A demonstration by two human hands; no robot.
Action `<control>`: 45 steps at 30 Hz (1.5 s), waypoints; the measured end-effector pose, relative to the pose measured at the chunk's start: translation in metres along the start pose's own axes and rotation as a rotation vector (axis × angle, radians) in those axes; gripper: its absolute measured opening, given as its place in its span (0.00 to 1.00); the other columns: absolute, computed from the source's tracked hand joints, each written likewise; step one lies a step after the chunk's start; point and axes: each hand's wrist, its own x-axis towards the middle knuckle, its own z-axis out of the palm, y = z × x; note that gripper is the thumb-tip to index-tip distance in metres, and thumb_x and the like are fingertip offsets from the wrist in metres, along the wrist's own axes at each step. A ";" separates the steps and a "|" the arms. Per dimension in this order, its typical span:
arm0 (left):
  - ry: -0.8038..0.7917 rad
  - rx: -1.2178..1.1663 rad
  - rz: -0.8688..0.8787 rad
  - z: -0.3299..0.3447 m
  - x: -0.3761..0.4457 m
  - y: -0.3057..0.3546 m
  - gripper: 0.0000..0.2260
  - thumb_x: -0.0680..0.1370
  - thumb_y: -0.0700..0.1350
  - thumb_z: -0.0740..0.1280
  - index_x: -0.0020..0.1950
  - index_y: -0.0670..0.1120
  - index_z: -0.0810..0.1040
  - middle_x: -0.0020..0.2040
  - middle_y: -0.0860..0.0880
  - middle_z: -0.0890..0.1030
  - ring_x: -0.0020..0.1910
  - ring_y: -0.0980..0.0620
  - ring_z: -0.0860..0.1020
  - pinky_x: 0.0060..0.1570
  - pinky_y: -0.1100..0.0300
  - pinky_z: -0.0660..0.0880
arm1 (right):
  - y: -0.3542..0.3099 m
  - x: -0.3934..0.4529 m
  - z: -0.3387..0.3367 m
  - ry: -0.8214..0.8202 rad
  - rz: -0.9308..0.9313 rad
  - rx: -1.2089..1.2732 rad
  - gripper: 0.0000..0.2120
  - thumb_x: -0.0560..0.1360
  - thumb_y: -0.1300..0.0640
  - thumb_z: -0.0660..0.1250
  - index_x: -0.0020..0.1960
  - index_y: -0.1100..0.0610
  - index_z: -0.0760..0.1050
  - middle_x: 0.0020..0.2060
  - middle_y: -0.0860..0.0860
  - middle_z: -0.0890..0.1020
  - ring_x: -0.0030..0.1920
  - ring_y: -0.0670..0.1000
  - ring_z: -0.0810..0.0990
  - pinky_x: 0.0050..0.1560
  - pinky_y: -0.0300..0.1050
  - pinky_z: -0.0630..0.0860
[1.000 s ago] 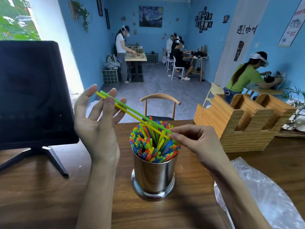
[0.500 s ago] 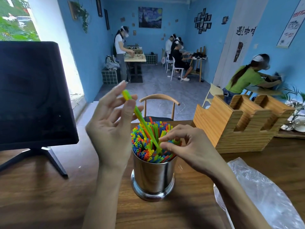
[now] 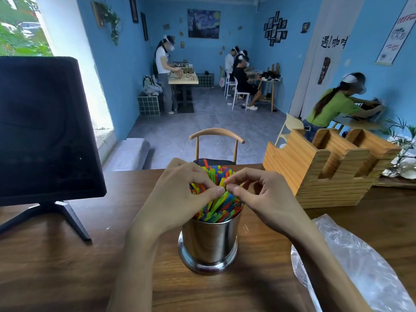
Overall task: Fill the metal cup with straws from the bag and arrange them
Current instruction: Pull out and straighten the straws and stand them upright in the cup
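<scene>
Both hands dropped onto the straws [image 3: 221, 204] in metal cup [image 3: 208, 243], left hand [image 3: 180, 199] and right hand [image 3: 262, 198] fingers now pinching straw tops, green straw no longer raised

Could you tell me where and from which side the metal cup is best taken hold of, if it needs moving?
Probably round the bare wall of the metal cup, from the side, above its flared base. The straws crowd its mouth, and the left hand and right hand work there, blocking the top.

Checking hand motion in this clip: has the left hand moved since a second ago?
Yes. The left hand has come down and to the right: it was raised left of the metal cup, and now sits over the straws at the cup's mouth.
</scene>
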 end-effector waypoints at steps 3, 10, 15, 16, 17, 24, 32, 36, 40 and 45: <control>-0.002 -0.018 -0.006 0.000 0.000 0.001 0.06 0.73 0.62 0.72 0.42 0.62 0.85 0.44 0.64 0.80 0.54 0.60 0.72 0.57 0.54 0.71 | 0.003 -0.001 0.002 0.038 -0.002 0.019 0.03 0.76 0.53 0.73 0.49 0.45 0.85 0.41 0.37 0.83 0.44 0.42 0.79 0.41 0.35 0.73; 0.019 -0.045 -0.105 0.005 -0.002 0.000 0.02 0.74 0.58 0.74 0.46 0.66 0.84 0.46 0.61 0.76 0.53 0.60 0.74 0.55 0.58 0.71 | 0.011 0.000 0.012 0.065 -0.012 -0.026 0.13 0.78 0.54 0.71 0.58 0.38 0.77 0.53 0.35 0.76 0.57 0.39 0.74 0.51 0.30 0.70; 0.082 -0.065 -0.063 0.013 -0.010 0.000 0.01 0.74 0.56 0.74 0.45 0.64 0.85 0.46 0.62 0.80 0.51 0.63 0.76 0.51 0.64 0.72 | 0.015 -0.003 0.020 0.120 0.008 0.051 0.15 0.79 0.55 0.71 0.56 0.34 0.77 0.53 0.37 0.78 0.56 0.42 0.75 0.47 0.31 0.68; 0.099 -0.064 -0.052 0.015 -0.011 -0.001 0.01 0.74 0.56 0.75 0.45 0.63 0.85 0.46 0.62 0.81 0.52 0.62 0.77 0.52 0.64 0.73 | 0.014 -0.003 0.020 0.124 0.005 0.049 0.15 0.78 0.56 0.71 0.55 0.35 0.77 0.53 0.36 0.77 0.55 0.41 0.75 0.47 0.30 0.68; 0.117 -0.066 -0.048 0.016 -0.013 -0.001 0.02 0.74 0.55 0.75 0.46 0.62 0.86 0.46 0.61 0.82 0.52 0.62 0.78 0.52 0.63 0.74 | 0.013 -0.004 0.019 0.123 0.007 0.047 0.15 0.78 0.56 0.71 0.55 0.35 0.77 0.52 0.36 0.77 0.55 0.41 0.75 0.46 0.29 0.69; 0.216 -0.039 -0.080 0.019 -0.019 0.003 0.05 0.73 0.57 0.76 0.48 0.62 0.87 0.47 0.61 0.84 0.50 0.64 0.80 0.51 0.67 0.75 | 0.013 -0.002 0.020 0.107 0.013 0.031 0.13 0.78 0.56 0.72 0.54 0.38 0.78 0.53 0.37 0.78 0.55 0.42 0.75 0.50 0.36 0.70; 0.232 -0.008 -0.105 0.023 -0.017 0.009 0.05 0.74 0.50 0.73 0.46 0.61 0.85 0.48 0.60 0.83 0.51 0.61 0.78 0.53 0.62 0.76 | 0.006 0.000 0.011 0.052 0.000 0.025 0.16 0.77 0.59 0.72 0.52 0.36 0.76 0.52 0.38 0.77 0.55 0.38 0.73 0.49 0.30 0.70; 0.226 -0.051 -0.125 0.026 -0.019 0.010 0.07 0.74 0.51 0.74 0.44 0.65 0.83 0.49 0.59 0.80 0.53 0.61 0.76 0.57 0.59 0.74 | 0.005 0.015 0.009 0.063 0.004 0.080 0.14 0.75 0.61 0.72 0.51 0.41 0.78 0.52 0.42 0.79 0.51 0.38 0.75 0.46 0.28 0.70; 0.207 -0.092 -0.148 0.032 -0.024 0.009 0.09 0.73 0.52 0.75 0.44 0.68 0.82 0.54 0.61 0.77 0.60 0.59 0.73 0.63 0.55 0.72 | 0.001 0.044 0.017 0.033 0.018 0.054 0.10 0.79 0.54 0.70 0.60 0.47 0.80 0.55 0.45 0.80 0.50 0.40 0.77 0.47 0.29 0.72; 0.217 -0.134 -0.145 0.035 -0.030 0.008 0.10 0.73 0.52 0.76 0.45 0.70 0.82 0.57 0.58 0.77 0.62 0.59 0.71 0.64 0.56 0.71 | -0.004 0.071 0.027 -0.168 0.077 -0.137 0.14 0.80 0.47 0.68 0.63 0.52 0.81 0.59 0.48 0.81 0.55 0.47 0.78 0.57 0.46 0.77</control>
